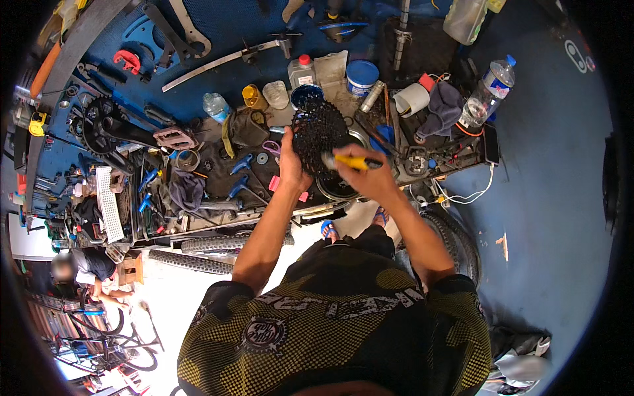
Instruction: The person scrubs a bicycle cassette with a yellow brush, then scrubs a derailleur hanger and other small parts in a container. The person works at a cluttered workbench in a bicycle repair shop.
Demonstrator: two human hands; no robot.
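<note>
My left hand (291,166) is closed on the lower left edge of a black bicycle cassette (319,129), holding it tilted above the bench. In my right hand (371,179) is a brush with a yellow handle (351,161). The brush's head meets the lower right side of the cassette; its bristles are hard to make out. Under the cassette sits a round pan (327,193), partly hidden by it and my hands. Just behind the cassette stands an open container with a dark blue rim (307,94).
Tools and parts crowd the workbench (218,173), including blue-handled hex keys (239,187), a crankset (109,129) and a water bottle (487,92). Tyres (191,262) lie below the bench. Another person (92,270) crouches at the far left near a bicycle (99,336).
</note>
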